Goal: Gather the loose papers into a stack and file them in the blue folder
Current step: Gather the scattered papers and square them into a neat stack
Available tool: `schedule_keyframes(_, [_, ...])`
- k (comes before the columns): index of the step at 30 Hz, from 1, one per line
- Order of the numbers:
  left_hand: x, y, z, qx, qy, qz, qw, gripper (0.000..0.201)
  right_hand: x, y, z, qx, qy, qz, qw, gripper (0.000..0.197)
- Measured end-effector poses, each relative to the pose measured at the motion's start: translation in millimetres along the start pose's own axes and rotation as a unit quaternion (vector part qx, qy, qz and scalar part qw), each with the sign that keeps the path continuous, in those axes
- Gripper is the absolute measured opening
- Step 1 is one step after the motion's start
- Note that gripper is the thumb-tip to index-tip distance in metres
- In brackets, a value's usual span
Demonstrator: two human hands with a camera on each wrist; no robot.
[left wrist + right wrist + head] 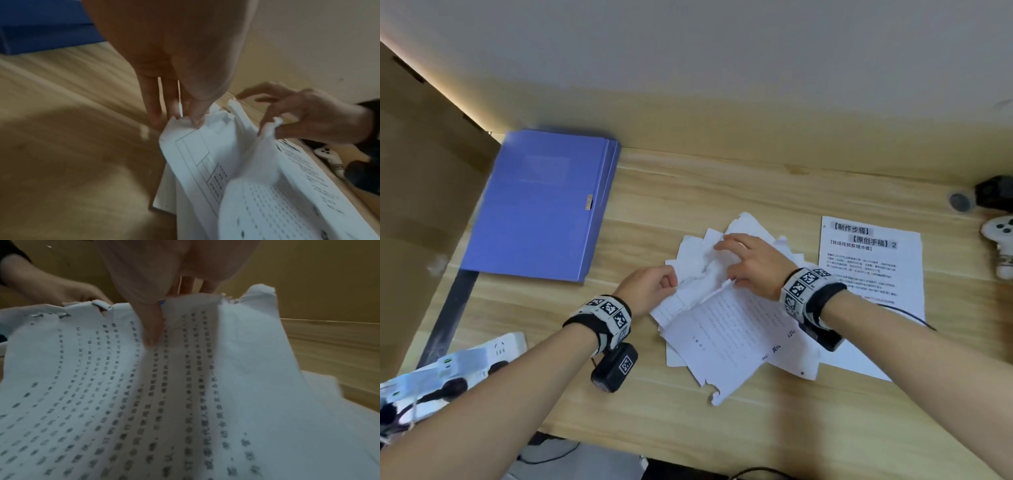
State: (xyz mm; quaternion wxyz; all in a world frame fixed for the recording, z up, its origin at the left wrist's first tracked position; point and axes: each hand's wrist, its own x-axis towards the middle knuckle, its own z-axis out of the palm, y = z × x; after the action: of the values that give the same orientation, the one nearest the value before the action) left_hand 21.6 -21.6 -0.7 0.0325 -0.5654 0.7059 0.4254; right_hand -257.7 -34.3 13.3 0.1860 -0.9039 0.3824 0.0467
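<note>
Loose papers lie half gathered, pinched by left hand and right hand; the far-left blue folder is closed, one printed sheet apart.

Light wood desk, plain pale wall (warm glow left)

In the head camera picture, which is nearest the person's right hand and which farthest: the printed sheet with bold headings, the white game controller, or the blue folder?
From the right hand:
1. Printed sheet, just to its right on the desk.
2. Blue folder, far left, closed.
3. White game controller, at the right edge, about as far; too close to call.
</note>
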Motion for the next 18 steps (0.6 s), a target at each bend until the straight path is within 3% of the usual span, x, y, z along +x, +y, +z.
schedule_keyframes(4, [-6.0, 6.5, -10.3, 0.006, -0.012, 0.045, 0.999, 0.007, 29.6, -18.4, 1.6, -0.026, -0.023, -0.056, 0.998, 0.011])
schedule_keyframes(7, [-6.8, 9.0, -17.4, -0.032, 0.009, 0.038, 0.999, 0.009, 31.2, -18.8, -1.8, 0.017, -0.016, -0.043, 0.999, 0.01])
schedule_keyframes(10, [-1.2, 9.4, -22.9, -0.057, 0.083, 0.019, 0.995, 0.019, 8.3, -8.1, -17.6, 0.094, -0.004, 0.048, 0.994, 0.013])
schedule_keyframes(13, [16.8, 12.8, -21.4, -0.005, 0.11, 0.024, 0.994, 0.018, -31.9, 15.6, -35.7, 0.165, 0.026, 0.196, 0.966, 0.039])
schedule_keyframes(16, [44.4, 29.6, -7.9, 0.105, 0.058, 0.121, 0.985, 0.034, -75.6, 40.7, -45.6, 0.247, 0.077, 0.326, 0.909, 0.061])
schedule_keyframes(18, [60.7, 51.3, 6.6, 0.178, 0.0, 0.174, 0.969, 0.043, -106.4, 54.5, -46.5, 0.27, 0.114, 0.381, 0.877, 0.053])
